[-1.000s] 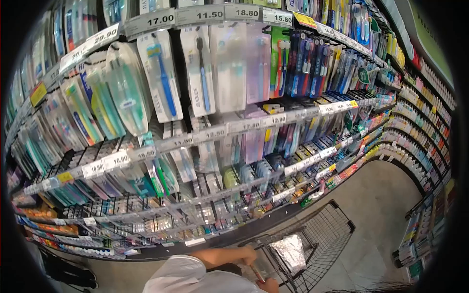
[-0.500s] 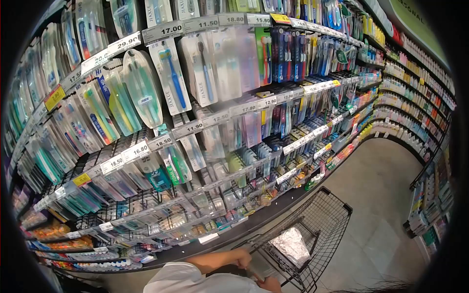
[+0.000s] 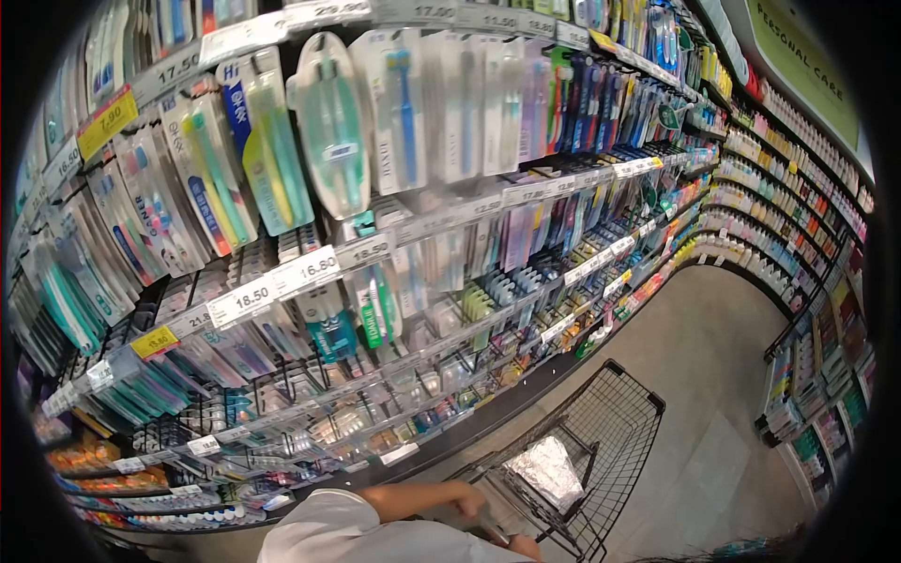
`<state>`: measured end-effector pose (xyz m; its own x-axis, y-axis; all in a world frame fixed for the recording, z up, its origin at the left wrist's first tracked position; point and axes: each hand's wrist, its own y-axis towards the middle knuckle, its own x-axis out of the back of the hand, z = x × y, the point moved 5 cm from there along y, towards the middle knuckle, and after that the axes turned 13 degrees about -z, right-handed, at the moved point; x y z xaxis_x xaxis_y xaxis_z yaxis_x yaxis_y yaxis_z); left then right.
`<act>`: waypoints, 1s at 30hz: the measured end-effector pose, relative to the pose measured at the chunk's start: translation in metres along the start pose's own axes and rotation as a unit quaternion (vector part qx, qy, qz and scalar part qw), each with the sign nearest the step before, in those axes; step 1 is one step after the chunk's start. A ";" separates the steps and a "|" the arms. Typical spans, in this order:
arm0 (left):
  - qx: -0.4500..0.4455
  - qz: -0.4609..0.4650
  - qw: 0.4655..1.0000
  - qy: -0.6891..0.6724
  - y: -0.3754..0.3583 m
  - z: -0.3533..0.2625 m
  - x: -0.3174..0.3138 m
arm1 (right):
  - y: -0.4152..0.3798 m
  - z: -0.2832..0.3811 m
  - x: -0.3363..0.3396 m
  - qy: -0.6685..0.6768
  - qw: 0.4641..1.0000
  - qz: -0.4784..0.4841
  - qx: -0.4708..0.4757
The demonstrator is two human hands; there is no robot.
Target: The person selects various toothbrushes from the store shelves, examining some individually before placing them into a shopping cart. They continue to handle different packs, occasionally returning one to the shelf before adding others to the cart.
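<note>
At the bottom of the view, my left hand [image 3: 464, 497] comes out of a white sleeve with its fingers curled round the handle end of a black wire shopping cart [image 3: 627, 460]. My right hand [image 3: 524, 545], partly cut off by the frame's lower edge, is closed at the other end of the same handle. A crinkled silver package [image 3: 544, 472] lies in the cart near the handle. Left of the cart stands a long shelf of packaged toothbrushes; closest in view are a teal toothbrush pack [image 3: 333, 131] and a blue toothbrush in a white pack [image 3: 399, 117].
Price-label strips [image 3: 272, 286] run along the shelf edges. Curved shelves of bottles [image 3: 779, 178] stand at the far end, under a green sign [image 3: 798, 56]. A lower display rack [image 3: 812, 375] flanks the aisle floor [image 3: 694, 375] on the right.
My view has shifted, so the nearer toothbrush packs now sit further right and look larger. The cart appears slightly further left, and both hands stay on its handle.
</note>
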<state>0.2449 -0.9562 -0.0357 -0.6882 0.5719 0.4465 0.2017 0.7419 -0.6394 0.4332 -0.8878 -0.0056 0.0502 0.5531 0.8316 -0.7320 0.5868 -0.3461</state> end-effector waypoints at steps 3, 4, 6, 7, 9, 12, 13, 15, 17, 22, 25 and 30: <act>-0.021 -0.028 0.997 0.069 -0.021 0.007 -0.008 | -0.011 0.020 -0.021 -0.028 1.000 0.001 0.002; -0.024 -0.041 0.997 0.056 -0.030 0.012 -0.012 | -0.015 0.027 -0.028 -0.037 0.999 0.003 0.003; -0.032 -0.070 0.997 0.032 -0.048 0.018 -0.017 | -0.023 0.042 -0.039 -0.055 0.998 0.000 0.005; -0.039 -0.070 0.995 0.056 -0.058 0.020 -0.016 | -0.026 0.050 -0.044 -0.063 0.998 -0.002 0.009; -0.055 -0.067 0.992 0.095 -0.086 0.016 -0.019 | -0.036 0.064 -0.055 -0.077 0.997 0.001 0.000; -0.038 -0.094 0.990 0.098 -0.114 0.027 -0.027 | -0.051 0.089 -0.066 -0.072 0.996 0.037 -0.037; -0.050 -0.077 0.990 0.110 -0.110 0.037 -0.039 | -0.058 0.102 -0.066 -0.060 0.997 0.033 -0.043; -0.027 -0.050 0.994 0.096 -0.115 0.050 -0.054 | -0.069 0.109 -0.082 -0.053 0.998 0.023 -0.030; -0.012 -0.035 0.996 0.084 -0.135 0.054 -0.060 | -0.067 0.102 -0.110 -0.069 0.998 0.003 0.002; -0.008 -0.009 0.995 0.095 -0.156 0.073 -0.088 | -0.097 0.150 -0.110 -0.039 0.999 0.011 0.033; -0.002 -0.006 0.993 0.114 -0.169 0.080 -0.105 | -0.107 0.146 -0.138 -0.023 0.998 0.025 0.044; 0.052 -0.037 0.990 0.122 -0.186 0.085 -0.120 | -0.112 0.137 -0.169 -0.018 0.997 0.041 0.062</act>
<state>0.2307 -1.1927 -0.0240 -0.5063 0.5945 0.6246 0.0747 0.7519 -0.6551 0.4139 -1.1282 -0.0475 -0.0353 0.5730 0.8188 -0.8106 0.4628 -0.3588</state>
